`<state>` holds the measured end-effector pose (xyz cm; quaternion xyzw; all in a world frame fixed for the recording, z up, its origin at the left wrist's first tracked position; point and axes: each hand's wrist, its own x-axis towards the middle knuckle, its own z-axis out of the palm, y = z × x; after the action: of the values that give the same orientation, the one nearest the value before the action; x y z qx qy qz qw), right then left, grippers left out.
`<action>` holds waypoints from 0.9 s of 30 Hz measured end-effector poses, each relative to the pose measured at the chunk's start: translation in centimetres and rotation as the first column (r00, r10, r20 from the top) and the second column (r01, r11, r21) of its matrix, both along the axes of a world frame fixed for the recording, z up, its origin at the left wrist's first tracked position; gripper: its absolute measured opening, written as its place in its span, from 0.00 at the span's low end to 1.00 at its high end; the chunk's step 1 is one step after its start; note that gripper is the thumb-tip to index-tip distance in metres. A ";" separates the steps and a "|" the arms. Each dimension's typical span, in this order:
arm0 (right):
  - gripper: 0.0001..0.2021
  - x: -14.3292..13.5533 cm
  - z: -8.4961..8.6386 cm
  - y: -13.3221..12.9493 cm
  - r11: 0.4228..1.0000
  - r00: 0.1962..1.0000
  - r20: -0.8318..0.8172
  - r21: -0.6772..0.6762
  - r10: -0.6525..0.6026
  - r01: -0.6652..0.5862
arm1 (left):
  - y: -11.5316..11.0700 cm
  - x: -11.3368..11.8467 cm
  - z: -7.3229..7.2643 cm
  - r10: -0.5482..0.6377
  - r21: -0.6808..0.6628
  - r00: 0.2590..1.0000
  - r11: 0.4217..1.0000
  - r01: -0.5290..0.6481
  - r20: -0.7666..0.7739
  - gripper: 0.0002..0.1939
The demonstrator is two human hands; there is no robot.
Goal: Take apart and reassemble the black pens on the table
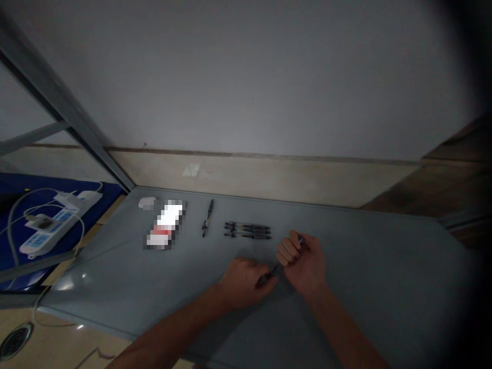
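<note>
Pen [263, 280] pinched in the left hand [241, 283], lower centre of the frame; the right hand [305, 264] clenches a dark piece [301, 239], unclear whether joined. Far left, a power strip [29, 249] holds plugs [40, 222].

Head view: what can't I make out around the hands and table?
All in the head view:
Held dark thing, one piece or two: covered by the left hand and right hand.
Phone screen: pixelated.
Print on the row of pens: too small and dim.
Table, near right corner: lost in shadow.
</note>
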<state>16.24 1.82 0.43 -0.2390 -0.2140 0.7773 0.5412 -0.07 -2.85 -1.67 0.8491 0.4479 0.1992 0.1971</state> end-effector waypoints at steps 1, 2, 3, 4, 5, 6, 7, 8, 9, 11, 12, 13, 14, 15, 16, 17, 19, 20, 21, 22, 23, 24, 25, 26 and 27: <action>0.19 -0.1 0.2 0.0 1.000 1.000 0.004 0.010 -0.009 0.009 | 0.1 -0.1 0.1 0.001 -0.014 1.000 1.000 -0.001 0.021 0.17; 0.19 -0.1 0.4 0.0 1.000 1.000 0.004 0.019 -0.019 0.019 | 0.2 -0.2 0.3 0.005 -0.032 0.999 0.999 -0.003 0.046 0.17; 0.19 -0.2 0.6 0.0 0.999 1.000 -0.001 0.026 -0.030 0.030 | 0.3 -0.3 0.4 0.013 -0.057 0.997 0.998 -0.009 0.077 0.18; 0.20 -0.3 0.8 0.1 0.999 0.999 -0.008 0.031 -0.044 0.044 | 0.5 -0.5 0.6 0.027 -0.086 0.993 0.996 -0.018 0.115 0.19; 0.20 -0.4 1.0 0.1 0.998 0.998 -0.013 0.037 -0.058 0.058 | 0.7 -0.7 0.8 0.052 -0.118 0.986 0.992 -0.033 0.160 0.19; 0.20 -0.4 1.2 0.2 0.996 0.997 -0.010 0.045 -0.074 0.074 | 0.8 -0.9 1.0 0.086 -0.152 0.974 0.987 -0.054 0.211 0.20; 0.21 -0.5 1.3 0.4 0.994 0.996 0.004 0.055 -0.090 0.089 | 1.0 -1.1 1.2 0.125 -0.189 0.956 0.979 -0.076 0.264 0.20; 0.21 -0.5 1.3 0.5 0.992 0.994 0.033 0.066 -0.107 0.104 | 1.2 -1.3 1.5 0.171 -0.226 0.932 0.969 -0.101 0.319 0.21; 0.21 -0.6 1.2 0.6 0.989 0.989 0.076 0.081 -0.127 0.121 | 1.3 -1.5 1.7 0.218 -0.266 0.903 0.956 -0.122 0.371 0.21; 0.20 -0.6 0.9 0.8 0.981 0.964 0.197 0.118 -0.177 0.156 | 1.5 -1.9 2.1 0.317 -0.343 0.821 0.926 -0.159 0.475 0.21; 0.19 -0.5 0.7 0.9 0.973 0.938 0.273 0.149 -0.212 0.176 | 1.6 -2.1 2.3 0.366 -0.383 0.767 0.908 -0.171 0.526 0.21; 0.19 -0.5 0.4 0.9 0.964 0.900 0.359 0.190 -0.246 0.188 | 1.8 -2.3 2.5 0.419 -0.422 0.701 0.888 -0.184 0.577 0.21; 0.19 -0.4 0.1 0.9 0.950 0.844 0.452 0.242 -0.289 0.196 | 2.0 -2.4 2.6 0.468 -0.460 0.629 0.867 -0.192 0.621 0.20; 0.20 -0.3 -0.2 0.8 0.937 0.770 0.550 0.301 -0.323 0.178 | 2.2 -2.6 2.6 0.510 -0.494 0.556 0.847 -0.195 0.656 0.20; 0.21 -0.2 -0.4 0.7 0.928 0.695 0.639 0.355 -0.329 0.113 | 2.5 -2.8 2.7 0.548 -0.524 0.480 0.829 -0.198 0.685 0.20; 0.22 -0.2 -0.6 0.6 0.917 0.627 0.706 0.397 -0.328 0.032 | 2.7 -3.0 2.6 0.578 -0.549 0.407 0.812 -0.198 0.707 0.20; 0.24 -0.3 -0.7 0.2 0.887 0.532 0.784 0.445 -0.319 -0.124 | 3.2 -3.4 2.6 0.619 -0.584 0.272 0.785 -0.206 0.737 0.20; 0.23 -0.5 -0.7 -0.1 0.867 0.495 0.805 0.463 -0.326 -0.183 | 3.4 -3.6 2.5 0.631 -0.595 0.218 0.775 -0.211 0.744 0.21; 0.22 -0.8 -0.7 -0.4 0.846 0.456 0.822 0.480 -0.341 -0.232 | 3.5 -3.7 2.4 0.640 -0.605 0.183 0.767 -0.215 0.747 0.21; 0.21 -1.1 -0.6 -0.7 0.822 0.412 0.836 0.495 -0.363 -0.280 | 3.5 -3.7 2.3 0.647 -0.612 0.165 0.760 -0.217 0.745 0.21; 0.19 -1.5 -0.7 -0.9 0.792 0.379 0.841 0.513 -0.386 -0.331 | 3.5 -3.7 2.2 0.651 -0.616 0.166 0.757 -0.218 0.741 0.22; 0.18 -1.8 -0.7 -1.2 0.759 0.352 0.841 0.529 -0.410 -0.380 | 3.4 -3.6 2.1 0.651 -0.617 0.187 0.758 -0.212 0.736 0.22; 0.17 -2.2 -0.9 -1.4 0.723 0.329 0.839 0.541 -0.433 -0.429 | 3.3 -3.4 1.9 0.645 -0.612 0.221 0.764 -0.201 0.732 0.23; 0.16 -2.5 -1.1 -1.6 0.689 0.307 0.836 0.549 -0.455 -0.473 | 3.2 -3.2 1.8 0.633 -0.605 0.264 0.774 -0.188 0.728 0.23; 0.15 -2.8 -1.4 -1.7 0.661 0.281 0.833 0.551 -0.477 -0.510 | 3.0 -2.9 1.7 0.617 -0.595 0.307 0.785 -0.173 0.725 0.23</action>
<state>13.46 0.12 -0.95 -0.4048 -0.7940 0.3086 0.3323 -3.01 0.17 0.01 0.4027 0.5014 0.5633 0.5187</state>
